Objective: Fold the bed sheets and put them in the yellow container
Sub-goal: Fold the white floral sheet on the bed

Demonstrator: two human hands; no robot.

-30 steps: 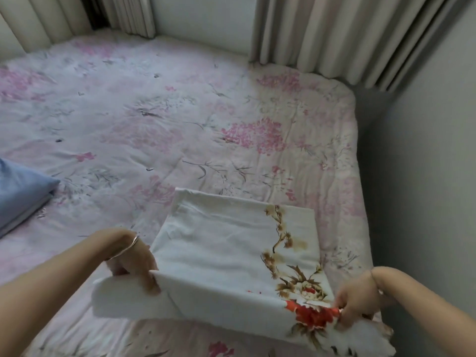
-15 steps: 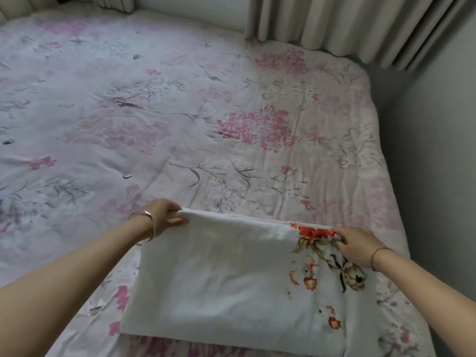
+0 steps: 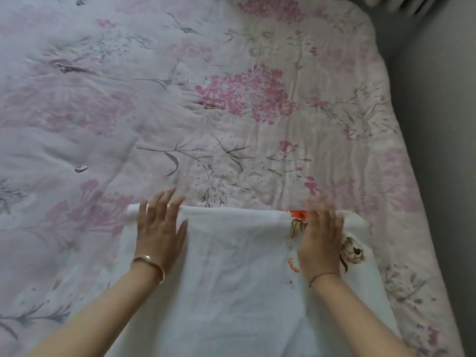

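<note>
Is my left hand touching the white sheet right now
Touching. The head view shows the left hand lying flat, fingers straight, on the white sheet near its far left corner.

Folded white flower-printed bed sheet [image 3: 231, 279] flat on the bed

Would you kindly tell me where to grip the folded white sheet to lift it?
Grip the folded white sheet at its left and right ends, fingers sliding under from each side: it lies flat and limp on the bed, so one central grip would likely sag. The left hand and right hand rest flat near them.
</note>
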